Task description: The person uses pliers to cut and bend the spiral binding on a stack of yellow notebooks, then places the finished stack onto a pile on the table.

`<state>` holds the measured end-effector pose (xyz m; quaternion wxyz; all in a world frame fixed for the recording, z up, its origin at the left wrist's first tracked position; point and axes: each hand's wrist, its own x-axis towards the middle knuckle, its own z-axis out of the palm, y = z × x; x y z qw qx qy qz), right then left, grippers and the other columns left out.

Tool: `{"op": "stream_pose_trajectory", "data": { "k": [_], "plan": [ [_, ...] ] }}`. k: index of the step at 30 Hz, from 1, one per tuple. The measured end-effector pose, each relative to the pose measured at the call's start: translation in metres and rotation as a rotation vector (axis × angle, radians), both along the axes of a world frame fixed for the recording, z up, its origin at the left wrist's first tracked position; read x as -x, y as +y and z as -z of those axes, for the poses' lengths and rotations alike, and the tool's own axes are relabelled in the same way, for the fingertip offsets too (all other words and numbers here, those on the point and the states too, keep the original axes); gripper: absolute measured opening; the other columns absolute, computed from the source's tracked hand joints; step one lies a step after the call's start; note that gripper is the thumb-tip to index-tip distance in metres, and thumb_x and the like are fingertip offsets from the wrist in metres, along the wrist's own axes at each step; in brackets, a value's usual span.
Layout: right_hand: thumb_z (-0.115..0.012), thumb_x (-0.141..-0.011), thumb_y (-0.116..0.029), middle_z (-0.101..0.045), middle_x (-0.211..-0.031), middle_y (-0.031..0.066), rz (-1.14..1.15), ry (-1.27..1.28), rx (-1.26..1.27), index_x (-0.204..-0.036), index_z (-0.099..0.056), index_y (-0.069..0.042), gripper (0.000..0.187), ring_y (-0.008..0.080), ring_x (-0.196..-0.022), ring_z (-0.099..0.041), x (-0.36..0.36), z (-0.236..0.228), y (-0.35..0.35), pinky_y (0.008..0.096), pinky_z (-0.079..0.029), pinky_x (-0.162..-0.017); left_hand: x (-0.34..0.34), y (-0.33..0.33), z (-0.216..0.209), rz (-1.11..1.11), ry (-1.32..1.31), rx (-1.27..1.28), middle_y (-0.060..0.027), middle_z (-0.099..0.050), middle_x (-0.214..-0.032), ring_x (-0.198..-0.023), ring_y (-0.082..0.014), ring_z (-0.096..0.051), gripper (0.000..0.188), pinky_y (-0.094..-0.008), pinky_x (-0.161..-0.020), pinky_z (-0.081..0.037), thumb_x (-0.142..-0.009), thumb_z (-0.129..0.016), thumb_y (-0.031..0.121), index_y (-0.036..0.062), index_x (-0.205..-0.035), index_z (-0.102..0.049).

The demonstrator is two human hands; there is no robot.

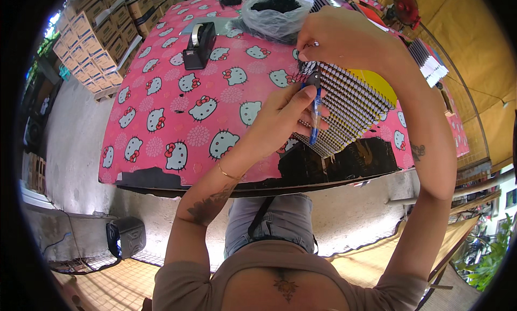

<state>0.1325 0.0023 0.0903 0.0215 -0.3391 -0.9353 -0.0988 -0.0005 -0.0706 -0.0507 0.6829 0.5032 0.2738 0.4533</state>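
My left hand [283, 112] is closed around a pair of pliers [315, 114] with blue handles, their dark jaws pointing away from me. Just beyond the jaws, my right hand [339, 39] bends down with its fingers pinched together. Whatever they pinch is too small to make out. Both hands are over a stack of spiral-bound notebooks [350, 103], whose dark coils lie in close rows, with a yellow cover [381, 87] showing at the right side. The far end of the stack is partly hidden by my right hand and forearm.
A pink cartoon-print cloth covers the table [215, 106]. On it stand a black tape dispenser [199, 47] and a clear plastic bag [253, 20] of black material. More notebooks [428, 60] lie at the right. Stacked cartons [91, 47] and a fan [405, 9] are farther off.
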Motion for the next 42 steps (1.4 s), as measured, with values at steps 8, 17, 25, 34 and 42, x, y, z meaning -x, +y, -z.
{"op": "stream_pose_trajectory", "data": {
  "k": [8, 17, 25, 34, 42],
  "plan": [
    [-0.064, -0.078, -0.019, -0.068, -0.078, 0.013, 0.015, -0.007, 0.043, -0.084, -0.071, -0.003, 0.019, 0.0284, -0.074, -0.066, 0.001, -0.002, 0.001, 0.0384, -0.051, -0.069, -0.007, -0.002, -0.004, -0.042, -0.085, 0.041, -0.0139, -0.063, -0.098, -0.085, -0.027, -0.069, 0.051, -0.0355, -0.068, -0.056, -0.098, -0.047, 0.042, -0.0021, -0.124, -0.049],
    [-0.064, -0.079, -0.019, -0.068, -0.078, 0.0109, 0.037, 0.017, 0.049, -0.084, -0.071, -0.004, 0.018, 0.0285, -0.076, -0.066, 0.0, 0.0, -0.004, 0.0392, -0.051, -0.071, -0.01, -0.005, -0.002, -0.093, -0.066, 0.069, -0.0107, -0.061, -0.092, -0.08, -0.0243, -0.068, 0.045, -0.0343, -0.064, -0.055, -0.099, -0.046, 0.04, 0.0005, -0.12, -0.05],
    [-0.062, -0.081, -0.016, -0.066, -0.077, 0.0113, -0.025, 0.074, -0.035, -0.08, -0.066, -0.002, 0.015, 0.0294, -0.075, -0.064, -0.004, 0.006, 0.0, 0.0394, -0.049, -0.069, -0.009, -0.003, -0.002, -0.046, 0.048, -0.051, -0.0112, -0.059, -0.086, -0.071, -0.0231, -0.067, 0.047, -0.034, -0.061, -0.057, -0.099, -0.045, 0.04, -0.0029, -0.118, -0.049],
    [-0.056, -0.088, -0.011, -0.064, -0.079, 0.0157, -0.216, 0.216, 0.024, -0.091, -0.057, 0.001, 0.013, 0.0331, -0.075, -0.062, -0.001, 0.018, 0.01, 0.0393, -0.048, -0.069, -0.008, -0.005, 0.01, -0.071, 0.002, 0.01, -0.0175, -0.063, -0.096, -0.081, -0.0271, -0.069, 0.05, -0.0346, -0.066, -0.058, -0.1, -0.042, 0.04, -0.0048, -0.12, -0.049],
    [-0.055, -0.091, -0.024, -0.063, -0.077, 0.0161, -0.169, -0.133, -0.114, -0.09, -0.06, 0.001, 0.025, 0.0356, -0.077, -0.062, 0.004, 0.028, 0.021, 0.0452, -0.047, -0.07, -0.011, -0.003, 0.003, -0.1, -0.035, 0.071, -0.0153, -0.063, -0.092, -0.078, -0.0253, -0.068, 0.048, -0.0346, -0.064, -0.057, -0.1, -0.042, 0.04, -0.0035, -0.12, -0.048]
  ]
}}
